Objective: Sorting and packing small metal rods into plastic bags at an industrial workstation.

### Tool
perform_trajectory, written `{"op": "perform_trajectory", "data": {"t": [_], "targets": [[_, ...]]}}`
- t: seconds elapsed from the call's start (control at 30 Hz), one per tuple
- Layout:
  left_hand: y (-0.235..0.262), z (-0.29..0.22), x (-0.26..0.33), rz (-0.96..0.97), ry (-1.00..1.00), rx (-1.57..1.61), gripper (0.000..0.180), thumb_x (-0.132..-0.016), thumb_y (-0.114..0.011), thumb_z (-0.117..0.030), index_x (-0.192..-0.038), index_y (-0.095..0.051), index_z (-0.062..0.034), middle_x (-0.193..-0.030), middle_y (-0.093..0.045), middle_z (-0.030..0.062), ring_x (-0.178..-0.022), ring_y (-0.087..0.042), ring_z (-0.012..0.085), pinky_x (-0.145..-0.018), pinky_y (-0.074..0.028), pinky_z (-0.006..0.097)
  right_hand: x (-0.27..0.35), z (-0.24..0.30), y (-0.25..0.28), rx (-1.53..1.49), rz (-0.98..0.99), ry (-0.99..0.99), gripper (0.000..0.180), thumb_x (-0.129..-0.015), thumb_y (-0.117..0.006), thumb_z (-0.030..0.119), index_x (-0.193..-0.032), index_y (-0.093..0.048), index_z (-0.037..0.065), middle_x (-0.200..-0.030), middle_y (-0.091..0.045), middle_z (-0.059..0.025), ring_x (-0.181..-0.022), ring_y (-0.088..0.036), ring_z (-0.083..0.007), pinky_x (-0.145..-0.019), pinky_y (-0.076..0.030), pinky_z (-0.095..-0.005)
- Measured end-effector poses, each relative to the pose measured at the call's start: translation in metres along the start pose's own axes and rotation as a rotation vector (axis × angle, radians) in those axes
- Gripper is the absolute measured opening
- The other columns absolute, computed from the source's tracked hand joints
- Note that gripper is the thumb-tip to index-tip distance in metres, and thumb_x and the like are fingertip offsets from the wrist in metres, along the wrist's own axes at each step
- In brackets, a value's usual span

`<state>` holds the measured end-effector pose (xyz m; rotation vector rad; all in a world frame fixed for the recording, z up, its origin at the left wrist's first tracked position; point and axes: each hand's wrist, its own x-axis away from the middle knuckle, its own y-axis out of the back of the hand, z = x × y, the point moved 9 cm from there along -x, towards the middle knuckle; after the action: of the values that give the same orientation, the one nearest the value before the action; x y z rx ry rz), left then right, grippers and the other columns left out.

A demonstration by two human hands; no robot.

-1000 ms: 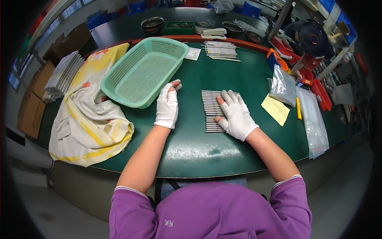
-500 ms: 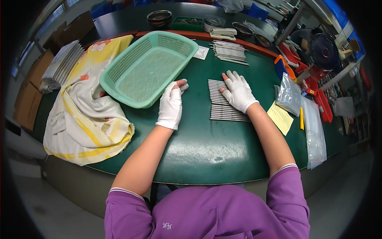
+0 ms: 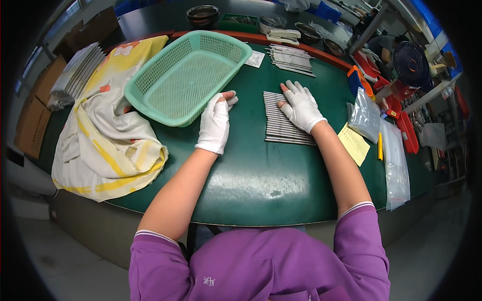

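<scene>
My right hand (image 3: 301, 110), in a white glove with bare fingertips, lies flat with fingers stretched out over a row of thin metal rods (image 3: 281, 131). The rods sit side by side on the green tabletop (image 3: 246, 185), and the hand hides their right part. Beside the near right rim of a light green mesh plastic basket (image 3: 175, 85) is my left hand (image 3: 215, 123), gloved the same way. Its thumb and fingers point away to the right, apart, with nothing seen in them. Whether it touches the rim I cannot tell. No contents show in the basket.
A second bunch of rods (image 3: 291, 60) lies farther back by a paper label (image 3: 255, 58). Yellow-and-white cloth (image 3: 110, 145) covers the left side. At right are a yellow note (image 3: 353, 143), plastic bags (image 3: 394, 165), red bins (image 3: 407, 133) and a dark fan (image 3: 411, 62).
The whole view has shifted a little, so everything sits slightly higher in the picture. Both hands keep about the same places by the basket and the rods.
</scene>
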<state>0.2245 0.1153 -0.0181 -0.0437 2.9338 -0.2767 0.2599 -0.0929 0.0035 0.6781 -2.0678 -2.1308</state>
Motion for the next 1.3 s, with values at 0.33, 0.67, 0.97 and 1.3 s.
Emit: {"op": "perform_trajectory", "data": {"t": [0.33,0.67,0.97,1.3], "targets": [[0.005,0.000,-0.005,-0.017,0.006,0.067,0.038,-0.098,-0.033,-0.026,-0.111,-0.050,0.0056,-0.113,-0.055,0.0150,-0.106,-0.057,0.0239,-0.097,-0.041,0.033,0.029,0.023,0.011,-0.008,-0.005,0.012,0.057,-0.086,-0.049,0.039,-0.130,-0.043,0.003,-0.135,-0.040,-0.0177,-0.128,-0.033,-0.0359,-0.107,-0.022,-0.0453],[0.000,0.002,-0.003,0.061,-0.013,0.002,0.037,-0.097,-0.036,-0.026,-0.112,-0.052,0.0043,-0.111,-0.058,0.0129,-0.106,-0.056,0.0223,-0.095,-0.041,0.031,0.075,0.054,0.031,-0.012,0.001,0.033,0.059,-0.084,-0.052,0.038,-0.130,-0.042,0.003,-0.136,-0.038,-0.0198,-0.128,-0.032,-0.0369,-0.108,-0.021,-0.0469],[-0.029,-0.031,0.014,0.203,-0.443,-0.742,0.028,-0.082,-0.056,-0.010,-0.109,-0.057,-0.0033,-0.109,-0.060,0.0149,-0.100,-0.057,0.0312,-0.087,-0.046,0.034,0.126,0.092,0.076,-0.113,-0.043,0.143,0.066,-0.075,-0.061,0.040,-0.126,-0.045,0.001,-0.132,-0.039,-0.0213,-0.127,-0.030,-0.0399,-0.107,-0.020,-0.0507],[-0.140,-0.018,0.023,0.600,-0.661,-1.155,0.025,-0.079,-0.058,-0.016,-0.101,-0.063,-0.0048,-0.097,-0.059,0.0133,-0.091,-0.055,0.0331,-0.079,-0.046,0.041,0.143,0.082,0.061,0.042,0.105,0.232,0.057,-0.072,-0.059,0.030,-0.119,-0.050,-0.003,-0.132,-0.040,-0.0214,-0.127,-0.033,-0.0357,-0.108,-0.022,-0.0461]]}}
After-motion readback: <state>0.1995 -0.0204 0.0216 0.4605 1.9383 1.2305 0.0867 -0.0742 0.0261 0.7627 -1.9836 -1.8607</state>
